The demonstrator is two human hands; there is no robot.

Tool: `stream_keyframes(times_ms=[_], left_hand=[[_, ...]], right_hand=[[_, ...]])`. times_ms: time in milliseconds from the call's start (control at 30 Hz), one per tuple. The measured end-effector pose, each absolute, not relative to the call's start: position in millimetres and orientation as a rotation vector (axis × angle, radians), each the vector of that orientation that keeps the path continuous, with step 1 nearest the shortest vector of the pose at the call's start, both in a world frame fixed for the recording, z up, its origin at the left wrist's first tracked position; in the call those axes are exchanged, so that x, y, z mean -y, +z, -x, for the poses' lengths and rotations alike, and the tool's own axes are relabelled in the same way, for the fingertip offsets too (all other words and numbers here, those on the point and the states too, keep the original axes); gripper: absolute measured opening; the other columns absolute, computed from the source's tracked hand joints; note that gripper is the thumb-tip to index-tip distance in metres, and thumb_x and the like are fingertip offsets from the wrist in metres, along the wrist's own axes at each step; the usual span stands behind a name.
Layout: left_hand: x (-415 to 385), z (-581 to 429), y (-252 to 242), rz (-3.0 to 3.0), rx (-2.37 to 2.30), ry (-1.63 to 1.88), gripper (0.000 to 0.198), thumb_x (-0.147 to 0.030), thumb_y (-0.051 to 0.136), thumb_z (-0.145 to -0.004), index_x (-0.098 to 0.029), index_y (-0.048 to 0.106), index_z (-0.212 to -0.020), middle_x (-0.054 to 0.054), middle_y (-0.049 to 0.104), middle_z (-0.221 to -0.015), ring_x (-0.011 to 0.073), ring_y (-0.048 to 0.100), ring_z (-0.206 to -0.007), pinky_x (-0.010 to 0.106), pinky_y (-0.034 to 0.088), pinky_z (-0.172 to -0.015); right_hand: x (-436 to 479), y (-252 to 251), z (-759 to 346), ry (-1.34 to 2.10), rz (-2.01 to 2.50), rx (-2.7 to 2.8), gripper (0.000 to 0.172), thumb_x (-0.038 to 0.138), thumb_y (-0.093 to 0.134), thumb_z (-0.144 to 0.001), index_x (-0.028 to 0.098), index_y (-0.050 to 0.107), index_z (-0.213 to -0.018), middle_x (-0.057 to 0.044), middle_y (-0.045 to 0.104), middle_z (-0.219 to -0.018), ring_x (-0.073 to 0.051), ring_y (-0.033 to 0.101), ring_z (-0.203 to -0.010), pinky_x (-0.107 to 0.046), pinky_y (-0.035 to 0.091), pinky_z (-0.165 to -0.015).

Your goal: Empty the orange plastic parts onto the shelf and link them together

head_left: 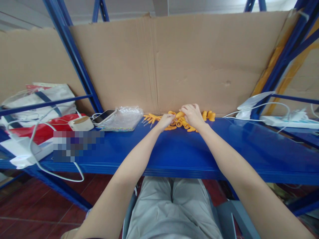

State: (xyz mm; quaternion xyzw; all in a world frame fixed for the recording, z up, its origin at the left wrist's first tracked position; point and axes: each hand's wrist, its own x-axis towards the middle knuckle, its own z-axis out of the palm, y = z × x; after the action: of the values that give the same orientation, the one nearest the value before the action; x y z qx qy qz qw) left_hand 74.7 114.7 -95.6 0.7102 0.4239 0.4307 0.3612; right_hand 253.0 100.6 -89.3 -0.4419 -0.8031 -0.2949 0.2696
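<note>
Left hand (166,121) clenched on one of the orange plastic parts (179,123); right hand (193,114) curled over the pile, can't tell its grip. Clear bag (126,118) just left of them.

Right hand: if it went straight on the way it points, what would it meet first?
The right hand is already touching the orange parts. Straight past them it would likely meet the cardboard sheet, though depth is unclear.

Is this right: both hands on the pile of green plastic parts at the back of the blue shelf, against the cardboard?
Colour is wrong: the plastic parts are orange-yellow, not green. Head view shows left hand and right hand on that pile at the back of the blue shelf, against the cardboard.
</note>
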Motion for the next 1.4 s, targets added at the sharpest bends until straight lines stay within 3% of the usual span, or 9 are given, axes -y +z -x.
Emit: stream_keyframes(times_ms=[233, 633, 867, 1100, 1267, 1400], left_hand=[[-110, -75, -91, -1.615, -0.908, 0.969, 0.027, -0.021, 0.051, -0.088, -0.015, 0.059, -0.063, -0.002, 0.048, -0.054, 0.0088, 0.039, -0.051, 0.022, 0.030, -0.052], [-100, -67, -80, -1.120, -0.573, 0.708, 0.027, -0.017, 0.041, -0.094, -0.009, 0.064, -0.082, -0.003, 0.038, -0.051, 0.0068, 0.031, -0.042, 0.016, 0.032, -0.040], [-92, -69, -74, -1.094, -0.568, 0.697, 0.037, -0.013, 0.031, -0.097, -0.006, 0.064, -0.081, -0.003, 0.038, -0.047, 0.0062, 0.033, -0.039, 0.014, 0.030, -0.038], [-98, -71, -78, -1.097, -0.527, 0.693, 0.023, -0.011, 0.040, -0.087, -0.008, 0.063, -0.084, -0.004, 0.037, -0.048, 0.0071, 0.031, -0.038, 0.015, 0.029, -0.037], [-100, -70, -83, -1.209, -0.611, 0.777, 0.012, -0.007, 0.049, -0.078, -0.013, 0.059, -0.075, -0.005, 0.040, -0.049, 0.0064, 0.035, -0.039, 0.015, 0.028, -0.039], [-103, -71, -88, -1.331, -0.765, 0.944, 0.011, -0.006, 0.054, -0.075, -0.016, 0.057, -0.074, -0.005, 0.045, -0.051, 0.0059, 0.039, -0.040, 0.015, 0.024, -0.041]], right_hand=[[-106, -92, -257, -0.872, 1.181, 2.124, 0.038, 0.005, 0.037, -0.091, 0.019, 0.065, -0.113, -0.012, 0.069, -0.113, -0.027, 0.053, -0.111, -0.044, 0.030, -0.098], [-109, -92, -262, -0.924, 1.117, 2.000, 0.038, 0.006, 0.036, -0.092, 0.020, 0.064, -0.115, -0.012, 0.069, -0.119, -0.026, 0.055, -0.113, -0.047, 0.029, -0.101], [-111, -95, -264, -0.909, 1.149, 1.937, 0.035, 0.006, 0.036, -0.089, 0.018, 0.063, -0.108, -0.014, 0.070, -0.113, -0.027, 0.057, -0.108, -0.048, 0.031, -0.101], [-111, -92, -267, -0.862, 1.165, 1.920, 0.036, 0.003, 0.040, -0.082, 0.018, 0.062, -0.106, -0.015, 0.070, -0.111, -0.028, 0.057, -0.106, -0.048, 0.032, -0.099], [-111, -93, -270, -0.780, 1.157, 2.080, 0.033, 0.006, 0.045, -0.079, 0.018, 0.063, -0.104, -0.014, 0.070, -0.109, -0.029, 0.058, -0.105, -0.044, 0.035, -0.094], [-112, -97, -270, -0.704, 1.151, 2.178, 0.035, 0.011, 0.049, -0.080, 0.017, 0.066, -0.110, -0.016, 0.068, -0.118, -0.031, 0.056, -0.112, -0.045, 0.036, -0.094]])
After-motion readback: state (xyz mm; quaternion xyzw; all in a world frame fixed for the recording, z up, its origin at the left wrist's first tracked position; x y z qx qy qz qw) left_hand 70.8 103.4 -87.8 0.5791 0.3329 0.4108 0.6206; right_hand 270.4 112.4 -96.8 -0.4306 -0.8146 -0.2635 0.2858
